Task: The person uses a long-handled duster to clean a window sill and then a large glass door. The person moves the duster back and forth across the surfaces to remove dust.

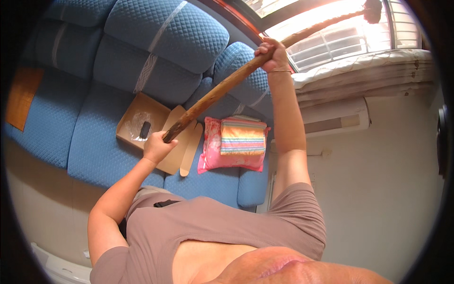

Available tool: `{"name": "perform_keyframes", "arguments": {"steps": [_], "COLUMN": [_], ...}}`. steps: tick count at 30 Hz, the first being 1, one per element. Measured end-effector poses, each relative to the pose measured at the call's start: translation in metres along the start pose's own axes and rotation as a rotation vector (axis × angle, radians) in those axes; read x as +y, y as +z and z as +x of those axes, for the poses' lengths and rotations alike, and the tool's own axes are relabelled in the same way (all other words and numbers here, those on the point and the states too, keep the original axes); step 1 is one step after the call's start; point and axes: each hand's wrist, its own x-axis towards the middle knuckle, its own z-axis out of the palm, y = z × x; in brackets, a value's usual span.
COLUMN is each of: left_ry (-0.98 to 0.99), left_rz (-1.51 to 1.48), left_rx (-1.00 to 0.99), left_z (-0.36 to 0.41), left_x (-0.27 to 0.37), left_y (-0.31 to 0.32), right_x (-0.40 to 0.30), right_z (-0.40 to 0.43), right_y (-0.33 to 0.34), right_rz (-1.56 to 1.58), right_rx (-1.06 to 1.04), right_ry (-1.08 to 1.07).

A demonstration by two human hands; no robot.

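Observation:
A long wooden pole (220, 90) slants up from lower left to upper right across the view. My left hand (158, 146) grips it close to its dark lower end. Farther up, my right hand (273, 55) is wrapped around the pole, with that arm raised and a thin bracelet at the wrist. A dark, bushy-looking head (372, 11) tops the pole, in front of the bright window (326, 39). Behind my left hand, an open cardboard box (127, 122) rests on the blue quilted sofa (103, 117), holding clear plastic wrap and a small black object (145, 130).
A pink pillow (212, 156) bears a folded striped cloth (243, 138) on the sofa. An orange-brown mat (24, 97) lies at the far left. Gathered fabric (365, 76) hangs below the barred window, above a white wall unit (354, 110). A dark round-edged object (442, 142) is at the right.

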Motion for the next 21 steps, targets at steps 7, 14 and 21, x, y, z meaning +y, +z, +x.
{"name": "perform_keyframes", "arguments": {"steps": [7, 14, 21], "left_ry": [-0.224, -0.341, -0.401], "left_rz": [0.156, 0.343, 0.439], "left_rx": [-0.006, 0.065, 0.166], "left_z": [-0.101, -0.217, -0.307], "left_x": [-0.105, -0.146, -0.157], "left_y": [-0.036, -0.091, -0.134], "right_x": [0.143, 0.252, 0.331], "right_z": [-0.070, -0.142, -0.191], "right_y": [0.024, 0.053, 0.072], "right_rz": [0.055, 0.197, 0.303], "right_rx": [0.094, 0.117, 0.133], "right_ry": [0.197, 0.370, 0.513]}}
